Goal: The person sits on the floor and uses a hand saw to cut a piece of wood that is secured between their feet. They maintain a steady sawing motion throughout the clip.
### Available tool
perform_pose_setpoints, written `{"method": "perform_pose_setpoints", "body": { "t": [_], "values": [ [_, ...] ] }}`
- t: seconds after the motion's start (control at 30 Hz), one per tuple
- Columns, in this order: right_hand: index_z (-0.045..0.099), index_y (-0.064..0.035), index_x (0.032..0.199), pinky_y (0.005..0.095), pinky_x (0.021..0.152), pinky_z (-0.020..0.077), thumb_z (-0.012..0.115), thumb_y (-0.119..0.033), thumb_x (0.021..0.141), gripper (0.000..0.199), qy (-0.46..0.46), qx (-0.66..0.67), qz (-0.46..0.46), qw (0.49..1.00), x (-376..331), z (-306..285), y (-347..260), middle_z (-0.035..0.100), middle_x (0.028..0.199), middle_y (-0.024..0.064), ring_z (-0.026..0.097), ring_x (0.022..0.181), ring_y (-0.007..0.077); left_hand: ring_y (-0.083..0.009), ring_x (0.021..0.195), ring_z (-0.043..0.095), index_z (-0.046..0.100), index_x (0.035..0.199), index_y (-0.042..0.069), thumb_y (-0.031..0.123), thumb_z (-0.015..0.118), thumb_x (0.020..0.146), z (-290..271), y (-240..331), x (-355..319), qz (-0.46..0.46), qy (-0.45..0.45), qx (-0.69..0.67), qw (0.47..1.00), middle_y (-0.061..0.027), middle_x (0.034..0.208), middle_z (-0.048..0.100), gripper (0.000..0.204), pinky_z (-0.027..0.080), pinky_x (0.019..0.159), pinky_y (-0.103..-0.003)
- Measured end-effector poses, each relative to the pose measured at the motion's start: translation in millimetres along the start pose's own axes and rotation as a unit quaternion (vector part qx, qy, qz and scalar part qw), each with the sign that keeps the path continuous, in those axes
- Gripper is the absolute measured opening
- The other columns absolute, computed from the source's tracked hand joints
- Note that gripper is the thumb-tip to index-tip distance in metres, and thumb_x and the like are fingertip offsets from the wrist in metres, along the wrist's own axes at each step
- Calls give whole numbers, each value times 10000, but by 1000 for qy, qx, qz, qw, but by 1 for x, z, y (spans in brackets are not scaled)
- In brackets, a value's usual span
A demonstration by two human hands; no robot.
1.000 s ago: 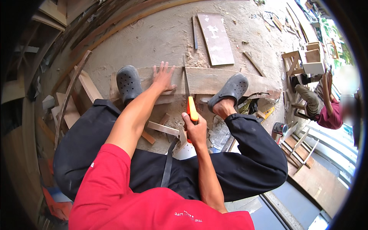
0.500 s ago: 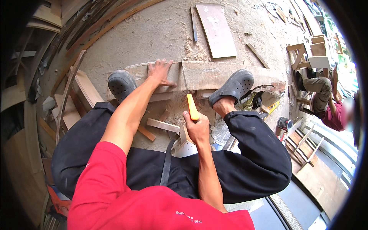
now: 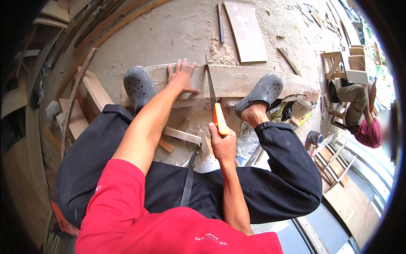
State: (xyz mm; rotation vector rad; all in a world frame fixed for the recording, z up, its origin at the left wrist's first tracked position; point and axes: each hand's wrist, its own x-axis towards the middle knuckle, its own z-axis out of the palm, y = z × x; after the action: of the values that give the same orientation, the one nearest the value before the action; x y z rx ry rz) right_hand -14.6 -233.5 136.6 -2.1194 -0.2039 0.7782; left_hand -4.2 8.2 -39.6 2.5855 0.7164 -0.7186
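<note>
A long wooden plank [image 3: 241, 81] lies crosswise in front of me, one grey clog pressing on it near each end. My left hand [image 3: 182, 78] rests on the plank with its fingers spread, left of the saw blade. Wrapped around the yellow-orange handle of a handsaw [image 3: 219, 119] is my right hand [image 3: 223, 144]. The thin blade runs away from me across the plank and past its far edge. Whether the teeth sit deep in the wood I cannot tell.
A flat pale board [image 3: 246, 31] and a narrow dark strip [image 3: 221, 23] lie beyond the plank. Offcuts [image 3: 182, 135] are scattered between my legs. Timber [image 3: 95, 93] leans at left. Right of me stand a can [image 3: 314, 137] and a seated person [image 3: 359, 101].
The view has shifted slightly, moving the scene a little to the right and up. My right hand still holds the saw across the plank; my left hand stays on the wood.
</note>
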Motion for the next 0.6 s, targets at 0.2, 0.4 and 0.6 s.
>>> {"method": "perform_pose_setpoints", "body": {
  "t": [0.2, 0.4, 0.6],
  "values": [
    [640, 48, 781, 354, 581, 436, 691, -255, 887, 325, -8, -3, 85, 996, 5, -9, -17, 563, 593, 111, 518, 567, 160, -433, 1487, -115, 41, 1580, 276, 816, 737, 515, 11, -9, 10, 3, -41, -35, 999, -214, 1627, -20, 1381, -53, 1094, -726],
    [640, 69, 762, 394, 565, 451, 670, -243, 857, 327, -14, -92, 40, 995, 45, -5, -11, 600, 594, 193, 599, 536, 245, -411, 1493, -122, 45, 1582, 268, 783, 757, 525, 5, -1, 6, -5, -53, -40, 998, -174, 1641, -31, 1374, -57, 1107, -714],
    [622, 54, 780, 409, 573, 460, 649, -216, 859, 282, -35, -69, 22, 997, 40, 5, -30, 591, 611, 219, 616, 542, 255, -398, 1493, -135, -1, 1578, 300, 797, 746, 530, 2, -1, 8, -21, -68, -27, 997, -165, 1641, -40, 1379, -75, 1103, -706]
  ]
}}
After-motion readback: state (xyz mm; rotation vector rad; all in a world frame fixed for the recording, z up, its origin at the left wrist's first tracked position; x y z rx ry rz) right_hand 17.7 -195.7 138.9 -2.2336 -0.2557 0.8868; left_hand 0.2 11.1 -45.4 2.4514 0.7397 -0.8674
